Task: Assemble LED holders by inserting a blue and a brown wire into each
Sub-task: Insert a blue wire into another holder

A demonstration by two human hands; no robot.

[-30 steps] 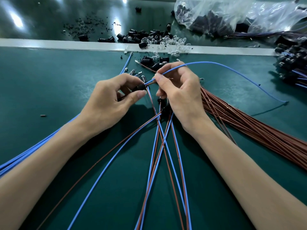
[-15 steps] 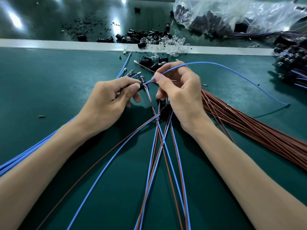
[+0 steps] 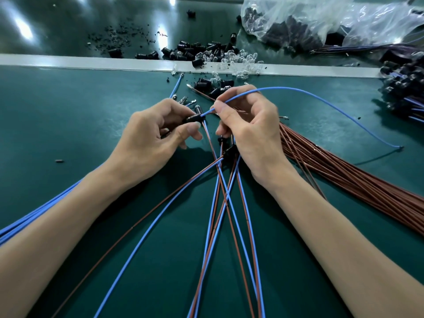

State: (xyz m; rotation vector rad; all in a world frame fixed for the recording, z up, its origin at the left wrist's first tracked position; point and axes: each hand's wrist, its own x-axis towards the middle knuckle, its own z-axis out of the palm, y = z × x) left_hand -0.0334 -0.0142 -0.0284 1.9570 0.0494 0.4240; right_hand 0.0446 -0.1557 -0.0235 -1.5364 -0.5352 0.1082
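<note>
Green matting covers the bench (image 3: 68, 111), and the job looks to be in mid-run rather than near its end. At the centre the left hand (image 3: 149, 138) holds a black LED holder (image 3: 193, 118), its grip pinching the body between thumb and fingertips. Just to the right of that holder the right hand (image 3: 250, 129) has its grip pressed on a blue wire (image 3: 321, 97) between thumb and forefinger, with the wire's tip at the holder's rear opening; whether it is fully seated cannot be told. A brown wire (image 3: 210, 143) already runs out of the same holder, so this piece seems one push short of done. Below and right of the holder, under the right palm, a few finished holders (image 3: 227, 152) trail paired blue and brown leads toward the viewer. Plenty is left: a thick brown bundle (image 3: 344, 175) lies to the holder's right, a blue bundle (image 3: 34, 216) to its lower left, and loose black holders and clear LEDs (image 3: 206, 53) lie beyond it, with plastic bags (image 3: 309, 19) of more parts further back. No brand, label or writing can be read anywhere.
</note>
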